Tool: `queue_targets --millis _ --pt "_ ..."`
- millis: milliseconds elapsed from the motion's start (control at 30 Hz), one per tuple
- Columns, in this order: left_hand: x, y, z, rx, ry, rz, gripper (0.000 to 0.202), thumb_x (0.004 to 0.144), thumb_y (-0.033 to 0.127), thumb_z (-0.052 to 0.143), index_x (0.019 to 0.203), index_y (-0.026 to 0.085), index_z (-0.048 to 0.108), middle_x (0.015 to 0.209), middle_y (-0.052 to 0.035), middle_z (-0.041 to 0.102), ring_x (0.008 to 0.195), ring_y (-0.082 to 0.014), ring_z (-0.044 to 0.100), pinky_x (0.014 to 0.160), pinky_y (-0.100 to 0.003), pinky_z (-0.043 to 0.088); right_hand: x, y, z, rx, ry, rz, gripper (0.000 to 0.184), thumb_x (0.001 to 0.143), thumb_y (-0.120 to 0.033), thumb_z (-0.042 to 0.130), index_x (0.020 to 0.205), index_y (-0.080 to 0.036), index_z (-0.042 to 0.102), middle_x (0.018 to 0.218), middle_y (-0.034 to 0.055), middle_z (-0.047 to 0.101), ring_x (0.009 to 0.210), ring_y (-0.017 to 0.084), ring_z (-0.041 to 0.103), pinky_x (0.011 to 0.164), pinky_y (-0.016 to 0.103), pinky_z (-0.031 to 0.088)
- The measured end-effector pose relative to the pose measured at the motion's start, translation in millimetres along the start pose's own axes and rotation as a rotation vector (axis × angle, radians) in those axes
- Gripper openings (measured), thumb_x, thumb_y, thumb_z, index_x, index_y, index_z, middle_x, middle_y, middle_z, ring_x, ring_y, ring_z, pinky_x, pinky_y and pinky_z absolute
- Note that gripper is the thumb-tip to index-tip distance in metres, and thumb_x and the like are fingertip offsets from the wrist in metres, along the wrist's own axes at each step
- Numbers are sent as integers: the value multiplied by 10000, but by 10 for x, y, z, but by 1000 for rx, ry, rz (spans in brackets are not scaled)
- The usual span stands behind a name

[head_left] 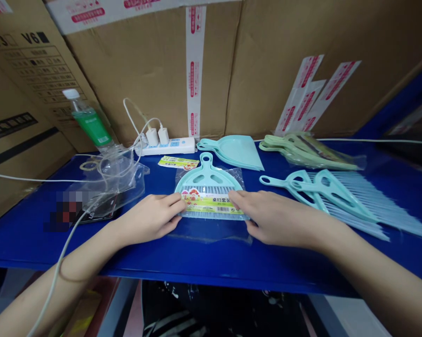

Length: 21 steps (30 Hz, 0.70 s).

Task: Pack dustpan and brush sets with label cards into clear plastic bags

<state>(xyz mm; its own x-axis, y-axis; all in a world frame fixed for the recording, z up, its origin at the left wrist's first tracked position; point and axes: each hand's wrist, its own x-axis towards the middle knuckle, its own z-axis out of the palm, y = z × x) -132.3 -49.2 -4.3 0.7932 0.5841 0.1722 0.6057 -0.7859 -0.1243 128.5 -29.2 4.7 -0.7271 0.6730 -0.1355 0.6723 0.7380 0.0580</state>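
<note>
Brush set (211,193): frame centre; likely light, stiff, slick-bagged; hold by side edges.
My left hand (159,214), right hand (267,214): pinching its sides.

A bottle (93,125) is standing near a brown box (32,105); a white power strip (181,146) is lying nearby. Two white plugs (163,136) are sitting in it.
</note>
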Motion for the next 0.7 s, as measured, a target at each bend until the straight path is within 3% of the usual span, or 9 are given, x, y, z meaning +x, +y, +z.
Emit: queue_targets --millis 133,333,700 --pt "1 -9 23 32 -8 -1 163 917 146 352 883 171 510 800 -15 572 564 -116 543 520 -239 427 9 -15 -12 25 -13 10 478 757 -27 452 1229 -55 522 1045 172 692 852 266 675 700 347 505" --pt "2 -2 23 84 -76 -10 152 919 152 370 898 169 519 791 -13 583 581 -125 564 529 -244 429 9 -19 -69 42 -93 22 454 805 -48 442 1251 -77 517 1164 182 651 949 289 658 768 374 497" --pt "0 -14 16 -25 -145 -51 185 921 166 339 899 170 522 829 -29 615 612 -140 585 566 -267 448 4 68 -67 183 -93 -40 237 882 -158 398 991 -124 606 1027 145 663 891 258 628 763 377 466"
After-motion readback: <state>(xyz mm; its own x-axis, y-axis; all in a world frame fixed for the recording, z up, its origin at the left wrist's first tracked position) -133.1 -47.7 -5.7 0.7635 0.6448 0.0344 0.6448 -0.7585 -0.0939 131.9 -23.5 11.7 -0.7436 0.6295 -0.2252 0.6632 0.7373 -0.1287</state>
